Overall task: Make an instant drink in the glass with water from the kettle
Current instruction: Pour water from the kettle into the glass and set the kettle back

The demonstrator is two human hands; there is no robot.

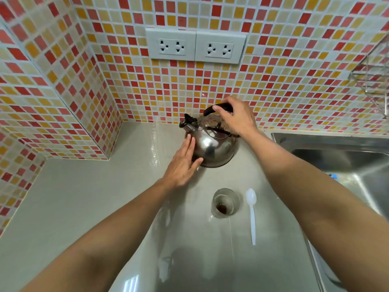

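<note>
A shiny steel kettle [212,144] with a black handle and a black-capped spout pointing left stands on the grey counter by the tiled wall. My right hand [236,115] curls over the black handle on top. My left hand [183,163] lies flat, fingers together, against the kettle's left side. Nearer to me stands a small clear glass [225,203] with a bit of dark brown powder at its bottom. A white plastic spoon [252,213] lies just right of the glass, bowl pointing away from me.
A steel sink [336,159] fills the right side, with something blue at its near rim. Two double wall sockets [195,46] sit above the kettle. A wire rack [372,70] hangs on the wall at the far right. The tiled wall juts out at left.
</note>
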